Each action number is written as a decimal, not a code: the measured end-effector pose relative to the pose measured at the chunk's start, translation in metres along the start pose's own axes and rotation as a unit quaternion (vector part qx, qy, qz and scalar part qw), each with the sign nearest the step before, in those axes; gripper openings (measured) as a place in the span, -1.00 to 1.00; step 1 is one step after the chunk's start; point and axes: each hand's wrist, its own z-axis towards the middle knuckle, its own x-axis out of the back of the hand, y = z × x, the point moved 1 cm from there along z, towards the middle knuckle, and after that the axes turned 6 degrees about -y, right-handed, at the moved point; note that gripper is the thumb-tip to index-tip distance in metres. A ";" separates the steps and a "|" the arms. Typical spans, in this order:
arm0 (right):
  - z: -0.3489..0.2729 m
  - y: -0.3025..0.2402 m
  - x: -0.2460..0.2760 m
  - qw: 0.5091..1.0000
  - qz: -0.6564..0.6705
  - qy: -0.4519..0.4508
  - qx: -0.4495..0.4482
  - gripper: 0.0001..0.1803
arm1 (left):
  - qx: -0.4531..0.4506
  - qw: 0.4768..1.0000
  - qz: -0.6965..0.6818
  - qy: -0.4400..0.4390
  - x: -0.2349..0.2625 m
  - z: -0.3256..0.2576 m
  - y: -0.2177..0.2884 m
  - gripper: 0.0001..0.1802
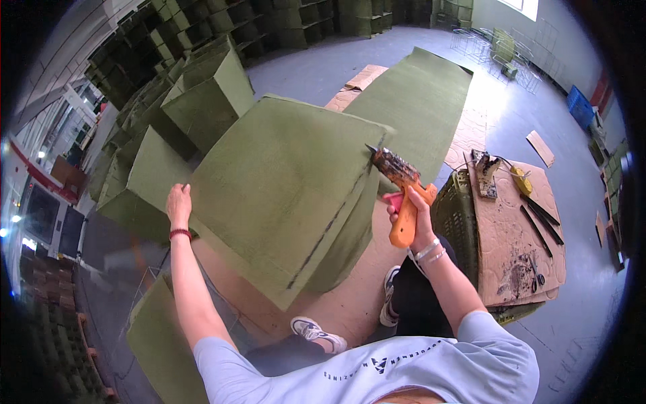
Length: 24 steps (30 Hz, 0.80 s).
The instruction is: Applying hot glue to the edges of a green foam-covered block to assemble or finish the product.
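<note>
right hand (422, 219), fingers clamped round the orange glue gun (406, 182), nozzle by the green panel's (286, 182) far right corner; left hand (178, 205) at its left edge, pinch unclear. panel looks light, stiffish: best held by opposite edges.

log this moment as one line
right hand: holds orange glue gun, nozzle near dark line on green panel | left hand: by panel's left edge, contact unclear | at right: scissors on cardboard
</note>
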 end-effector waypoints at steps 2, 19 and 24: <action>0.029 -0.002 -0.007 1.000 -0.025 -0.005 0.014 -0.63 | 0.062 0.998 0.027 -0.018 0.023 -0.044 0.007 -0.61; 0.077 -0.092 0.021 0.969 -0.211 -0.117 -0.052 -0.59 | -0.143 0.981 -0.128 -0.017 0.153 -0.264 0.110 -0.39; 0.025 -0.128 0.068 0.984 -0.163 -0.070 0.014 -0.61 | -0.171 0.980 0.065 -0.079 0.120 -0.293 0.112 -0.21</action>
